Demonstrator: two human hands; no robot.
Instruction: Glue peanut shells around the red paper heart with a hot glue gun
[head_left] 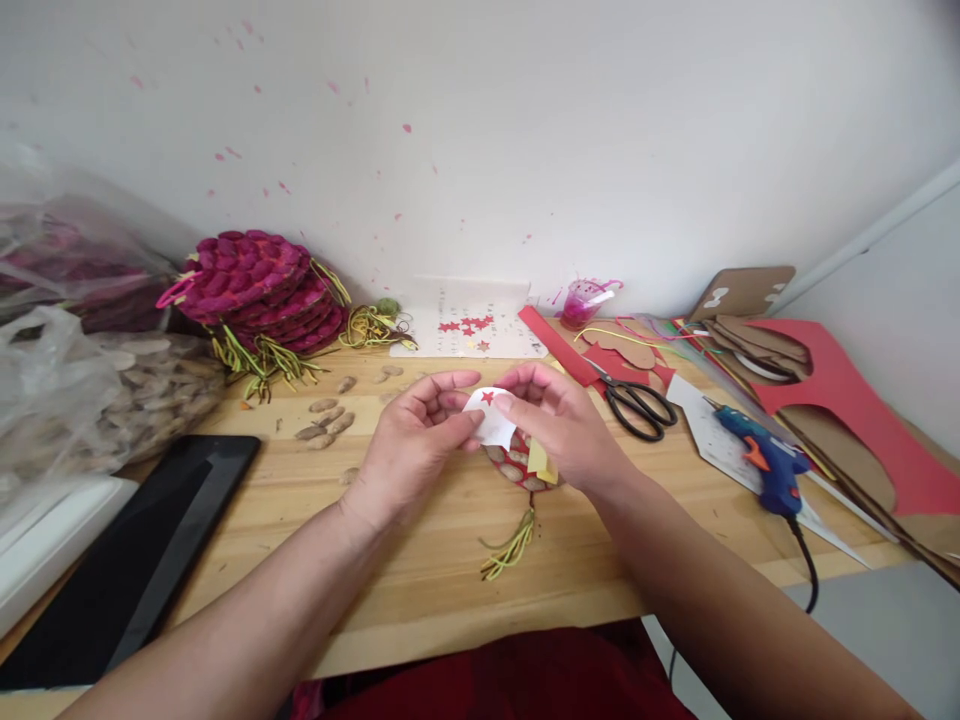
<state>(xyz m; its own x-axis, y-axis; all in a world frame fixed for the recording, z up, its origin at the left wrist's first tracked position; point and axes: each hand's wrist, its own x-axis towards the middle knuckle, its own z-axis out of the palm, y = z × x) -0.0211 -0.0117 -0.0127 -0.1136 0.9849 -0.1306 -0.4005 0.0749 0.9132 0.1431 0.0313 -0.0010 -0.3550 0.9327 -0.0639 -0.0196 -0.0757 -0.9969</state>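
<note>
A small white piece of paper (495, 428) with a red star (487, 398) on it is held up above the table. My left hand (420, 435) pinches its left edge between thumb and fingers. On the other side, my right hand (562, 420) grips the paper with the thumb beside the star. Just below lies a peanut-covered red ornament (514, 472), partly hidden by the paper and my right hand. A yellow paper strip (541, 463) shows by my right palm; I cannot tell whether the hand holds it. A yellow-green yarn tassel (511, 545) trails from the ornament.
Loose peanuts (330, 425) lie left of my hands, near a black tablet (142, 550). Behind are purple ornaments (255, 285) and a white sheet with red stars (469, 340). Scissors (637, 405), a blue glue gun (772, 470) and red card (847, 400) occupy the right.
</note>
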